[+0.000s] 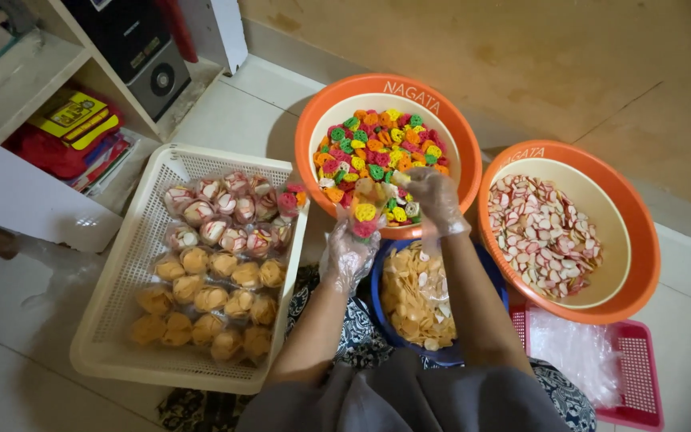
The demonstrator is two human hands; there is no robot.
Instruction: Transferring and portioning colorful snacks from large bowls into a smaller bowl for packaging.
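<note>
My left hand (347, 254) grips a small clear bag (365, 210) of coloured crackers at frame centre; my right hand (433, 198) pinches crackers above it, over the orange basin (307, 144). Risk: bag mouth sags, so pieces could spill onto the blue bowl (377, 292) below.

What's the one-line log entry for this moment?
left hand: holds small bag | right hand: over multicoloured crackers | both gloved

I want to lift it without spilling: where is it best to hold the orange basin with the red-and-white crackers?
Probably grip the orange basin by its wide rolled rim at two opposite sides, coming from above; the rim is bare all round, and the pink tray crowds its near edge.
</note>
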